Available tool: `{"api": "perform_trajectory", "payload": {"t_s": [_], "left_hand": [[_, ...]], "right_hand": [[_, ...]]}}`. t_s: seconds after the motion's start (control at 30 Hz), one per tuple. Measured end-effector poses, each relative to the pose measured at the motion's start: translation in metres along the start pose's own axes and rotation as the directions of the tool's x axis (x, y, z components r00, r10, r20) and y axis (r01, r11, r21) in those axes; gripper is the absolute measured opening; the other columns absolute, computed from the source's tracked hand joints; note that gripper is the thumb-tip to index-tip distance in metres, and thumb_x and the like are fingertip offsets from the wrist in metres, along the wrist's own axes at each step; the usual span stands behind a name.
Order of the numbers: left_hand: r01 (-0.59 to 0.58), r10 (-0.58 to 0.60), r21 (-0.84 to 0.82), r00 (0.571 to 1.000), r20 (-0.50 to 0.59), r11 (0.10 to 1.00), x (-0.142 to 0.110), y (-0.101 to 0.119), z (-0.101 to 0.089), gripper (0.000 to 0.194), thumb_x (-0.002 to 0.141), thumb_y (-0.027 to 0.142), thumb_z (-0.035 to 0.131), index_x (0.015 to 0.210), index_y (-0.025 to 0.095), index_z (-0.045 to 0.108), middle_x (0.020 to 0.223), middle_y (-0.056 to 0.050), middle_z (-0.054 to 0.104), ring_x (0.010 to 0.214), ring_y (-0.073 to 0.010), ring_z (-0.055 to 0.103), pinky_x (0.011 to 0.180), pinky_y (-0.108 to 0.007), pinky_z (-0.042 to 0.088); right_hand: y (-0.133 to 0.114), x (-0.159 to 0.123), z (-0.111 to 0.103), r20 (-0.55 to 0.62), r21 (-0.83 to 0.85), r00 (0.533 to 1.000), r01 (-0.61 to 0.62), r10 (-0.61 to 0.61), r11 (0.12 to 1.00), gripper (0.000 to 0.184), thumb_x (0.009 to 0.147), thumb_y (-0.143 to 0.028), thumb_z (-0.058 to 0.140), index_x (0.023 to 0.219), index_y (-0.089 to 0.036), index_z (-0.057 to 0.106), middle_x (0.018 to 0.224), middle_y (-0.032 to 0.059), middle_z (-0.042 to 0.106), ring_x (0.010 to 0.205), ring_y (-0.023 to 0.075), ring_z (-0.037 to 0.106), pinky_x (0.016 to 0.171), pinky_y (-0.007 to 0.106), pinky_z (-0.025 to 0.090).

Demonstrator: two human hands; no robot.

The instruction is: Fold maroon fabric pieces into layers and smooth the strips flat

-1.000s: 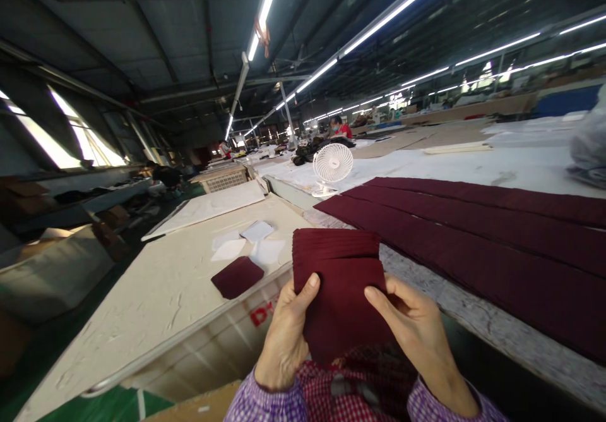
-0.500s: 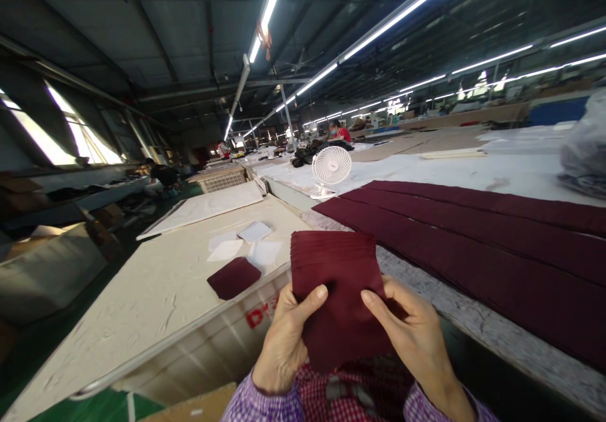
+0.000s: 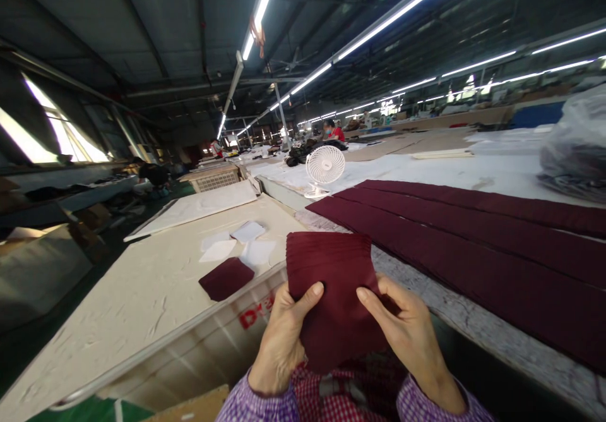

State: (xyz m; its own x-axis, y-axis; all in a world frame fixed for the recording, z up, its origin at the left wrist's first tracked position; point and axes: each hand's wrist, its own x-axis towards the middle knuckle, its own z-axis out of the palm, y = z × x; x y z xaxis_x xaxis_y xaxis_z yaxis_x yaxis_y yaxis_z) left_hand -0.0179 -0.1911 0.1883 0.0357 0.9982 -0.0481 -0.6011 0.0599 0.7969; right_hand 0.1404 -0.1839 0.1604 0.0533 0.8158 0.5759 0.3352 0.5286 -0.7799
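Observation:
A stack of dark red fabric pieces (image 3: 331,302) hangs between my two hands, its upper edges fanned out in thin steps. My left hand (image 3: 284,330) is closed on the left side of the stack, thumb flat on the front piece. On the opposite side my right hand (image 3: 409,327) grips the edge the same way, with its fingers partly behind the fabric. A separate dark red piece (image 3: 226,278) lies on the cream board to the left. White cut pieces (image 3: 249,231) lie just beyond it.
Long dark red fabric strips (image 3: 449,239) cover the table on my right. A white fan (image 3: 325,165) stands at that table's near corner. The cream board (image 3: 118,321) rests on a large bin at left. A clear plastic bag (image 3: 577,144) sits far right. Other people work farther back.
The view has turned slightly, so the surroundings sit a little farther left. Both hands keep hold of the stack in nearly the same pose.

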Motion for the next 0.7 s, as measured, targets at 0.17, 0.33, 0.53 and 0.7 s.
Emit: {"api": "perform_trajectory", "payload": {"t_s": [0.17,0.33,0.53,0.7], "left_hand": [[0.023,-0.022,0.071,1.000,-0.007,0.997,0.002,0.003,-0.005,0.025,0.060,0.019,0.081,0.082,0.011,0.071,0.077,-0.010,0.074,0.075,-0.0249,0.070,0.074,-0.033,0.056],[0.049,-0.066,0.172,0.994,0.091,0.984,0.002,0.008,-0.011,0.027,0.063,0.021,0.079,0.087,0.011,0.072,0.082,-0.012,0.074,0.070,-0.0228,0.070,0.070,-0.031,0.056],[0.040,-0.061,0.166,0.991,0.121,0.985,0.004,0.007,-0.015,0.020,0.067,0.019,0.076,0.086,0.011,0.072,0.081,-0.011,0.074,0.069,-0.0211,0.069,0.067,-0.029,0.056],[0.032,-0.043,0.141,0.996,0.076,0.990,0.003,0.005,-0.013,0.020,0.066,0.018,0.077,0.083,0.011,0.071,0.077,-0.010,0.074,0.067,-0.0200,0.069,0.066,-0.027,0.055]], "right_hand": [[0.008,-0.003,0.002,0.006,0.135,0.998,-0.068,0.067,0.989,0.017,0.085,-0.034,0.058,0.094,-0.020,0.056,0.085,0.0026,0.062,0.071,0.0133,0.059,0.062,0.021,0.050],[0.010,-0.002,-0.002,-0.033,0.155,0.998,-0.044,0.050,0.987,0.037,0.082,-0.033,0.063,0.117,-0.025,0.053,0.120,0.0073,0.056,0.098,0.0180,0.061,0.078,0.025,0.055],[0.004,-0.001,-0.001,0.014,0.269,0.997,-0.074,0.073,0.960,0.033,0.082,-0.033,0.062,0.112,-0.024,0.054,0.108,0.0057,0.062,0.086,0.0156,0.064,0.069,0.021,0.056],[0.001,-0.001,0.004,0.086,0.231,0.988,-0.141,0.125,0.963,0.019,0.086,-0.037,0.056,0.090,-0.019,0.061,0.084,0.0040,0.067,0.079,0.0183,0.064,0.070,0.026,0.054]]}}
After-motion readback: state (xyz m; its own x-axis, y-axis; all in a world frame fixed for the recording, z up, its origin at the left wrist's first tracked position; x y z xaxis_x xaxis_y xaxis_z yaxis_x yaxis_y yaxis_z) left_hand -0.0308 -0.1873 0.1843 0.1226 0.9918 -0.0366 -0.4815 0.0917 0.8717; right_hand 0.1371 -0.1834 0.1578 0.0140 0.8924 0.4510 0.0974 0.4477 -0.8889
